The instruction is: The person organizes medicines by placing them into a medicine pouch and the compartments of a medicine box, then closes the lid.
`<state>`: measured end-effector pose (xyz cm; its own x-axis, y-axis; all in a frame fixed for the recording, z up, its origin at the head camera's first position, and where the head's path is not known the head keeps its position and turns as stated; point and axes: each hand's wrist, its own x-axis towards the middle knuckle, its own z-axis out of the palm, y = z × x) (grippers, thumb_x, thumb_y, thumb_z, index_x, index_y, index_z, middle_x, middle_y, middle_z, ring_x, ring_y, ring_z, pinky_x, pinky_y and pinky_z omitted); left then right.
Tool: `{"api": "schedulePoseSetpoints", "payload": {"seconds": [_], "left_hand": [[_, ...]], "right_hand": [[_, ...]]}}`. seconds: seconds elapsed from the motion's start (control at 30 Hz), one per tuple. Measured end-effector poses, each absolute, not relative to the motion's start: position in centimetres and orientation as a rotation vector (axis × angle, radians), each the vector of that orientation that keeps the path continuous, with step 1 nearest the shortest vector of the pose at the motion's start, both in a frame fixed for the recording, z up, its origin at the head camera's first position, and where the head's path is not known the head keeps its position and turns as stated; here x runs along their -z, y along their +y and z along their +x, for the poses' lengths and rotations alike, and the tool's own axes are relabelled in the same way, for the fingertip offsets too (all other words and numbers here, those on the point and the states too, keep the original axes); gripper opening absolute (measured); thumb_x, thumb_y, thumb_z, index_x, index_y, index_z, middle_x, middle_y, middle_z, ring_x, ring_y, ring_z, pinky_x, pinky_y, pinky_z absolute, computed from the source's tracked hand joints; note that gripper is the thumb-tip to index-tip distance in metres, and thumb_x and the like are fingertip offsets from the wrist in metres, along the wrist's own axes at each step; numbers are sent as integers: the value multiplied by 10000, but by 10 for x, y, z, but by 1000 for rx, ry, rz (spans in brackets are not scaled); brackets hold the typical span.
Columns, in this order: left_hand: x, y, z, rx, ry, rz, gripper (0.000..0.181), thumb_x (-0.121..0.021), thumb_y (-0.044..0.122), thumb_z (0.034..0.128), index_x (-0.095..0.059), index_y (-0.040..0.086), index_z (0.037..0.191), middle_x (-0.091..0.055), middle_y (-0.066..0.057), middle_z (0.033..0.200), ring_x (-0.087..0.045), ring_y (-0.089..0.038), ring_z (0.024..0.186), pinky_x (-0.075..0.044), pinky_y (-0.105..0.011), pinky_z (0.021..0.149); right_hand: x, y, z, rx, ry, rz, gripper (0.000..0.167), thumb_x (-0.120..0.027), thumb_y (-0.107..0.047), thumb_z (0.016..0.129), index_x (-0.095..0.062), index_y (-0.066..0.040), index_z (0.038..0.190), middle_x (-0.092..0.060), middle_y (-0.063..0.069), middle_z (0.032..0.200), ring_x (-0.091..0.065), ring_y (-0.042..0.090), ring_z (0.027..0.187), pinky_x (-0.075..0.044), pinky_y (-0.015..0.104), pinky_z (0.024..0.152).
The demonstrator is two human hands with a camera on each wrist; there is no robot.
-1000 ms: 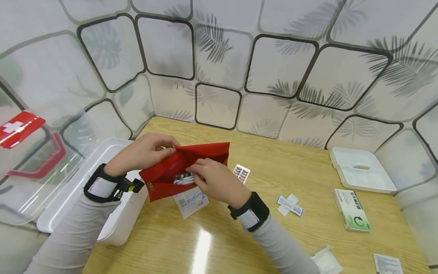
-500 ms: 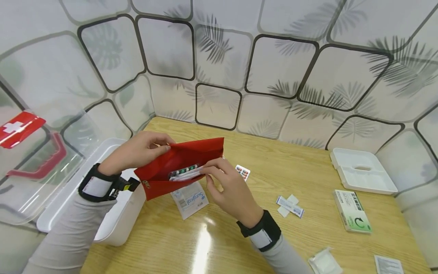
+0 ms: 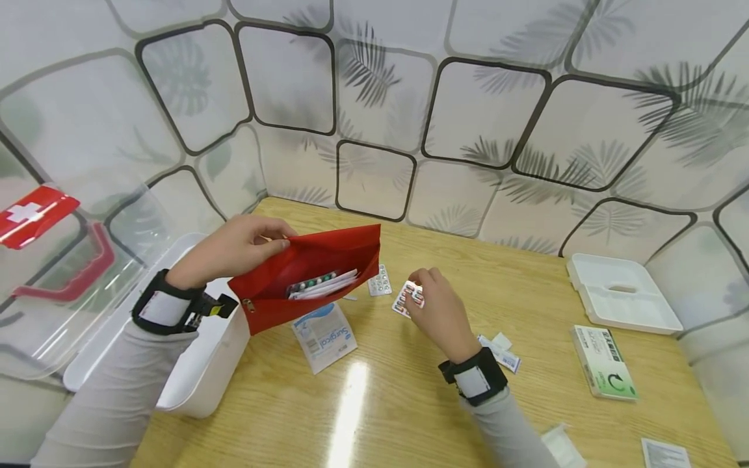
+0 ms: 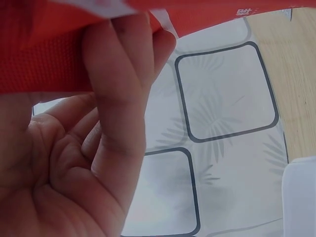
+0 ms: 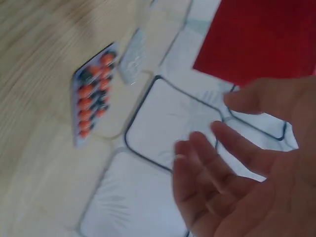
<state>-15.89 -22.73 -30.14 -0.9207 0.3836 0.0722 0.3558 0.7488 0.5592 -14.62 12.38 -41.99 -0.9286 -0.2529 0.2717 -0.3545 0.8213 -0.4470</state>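
Zipper pouch [image 3: 310, 263] gapes above the table [image 3: 409, 396], left hand [image 3: 242, 252] pinching its rim apparently for access, while the empty right hand [image 3: 443, 318], fingers parted, hovers by a tabletop capsule blister pack [image 5: 92, 98].

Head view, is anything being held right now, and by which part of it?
Yes: the left grip holds the red pouch by its far edge; the right grip holds nothing.

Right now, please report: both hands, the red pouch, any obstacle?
Left hand grips red zippered pouch, mouth open. Right hand empty, near capsule blister pack, not touching. No obstacle visible.
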Motion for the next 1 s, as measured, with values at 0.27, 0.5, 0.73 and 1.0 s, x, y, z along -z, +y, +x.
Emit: {"api": "schedulePoseSetpoints", "payload": {"seconds": [0.27, 0.5, 0.73, 1.0], "left_hand": [[300, -226, -159, -936, 2879, 583, 207, -600, 130, 1008, -739, 123, 1161, -742, -97, 1129, -654, -286, 1091, -530, -510, 900], [298, -227, -157, -915, 2881, 575, 207, -600, 133, 1010, -733, 114, 1169, -736, -106, 1146, -655, -291, 1095, -532, -519, 901], [302, -229, -157, -905, 2886, 583, 210, -599, 125, 1008, -730, 97, 1170, -732, -114, 1153, -657, -301, 1097, -535, -530, 906], [306, -230, -158, -927, 2886, 602, 195, -601, 122, 1005, -737, 111, 1145, -741, -104, 1130, -668, -294, 1084, -532, -535, 917]], "right_hand": [[444, 134, -171, -598, -3109, 328, 741, -861, -309, 808, -551, 15, 1398, -599, 231, 1282, -600, 408, 1099, -532, 522, 826], [453, 132, -176, -556, -3180, 359, 700, -886, -261, 768, -594, -5, 1352, -625, 216, 1238, -593, 378, 1033, -532, 494, 759], [453, 132, -175, -575, -3139, 378, 661, -882, -178, 755, -612, -24, 1338, -591, 190, 1173, -570, 348, 963, -518, 469, 740], [457, 133, -173, -878, -3044, 423, 796, -842, 21, 732, -471, 15, 1437, -328, 206, 1275, -580, 288, 878, -535, 377, 730]]}}
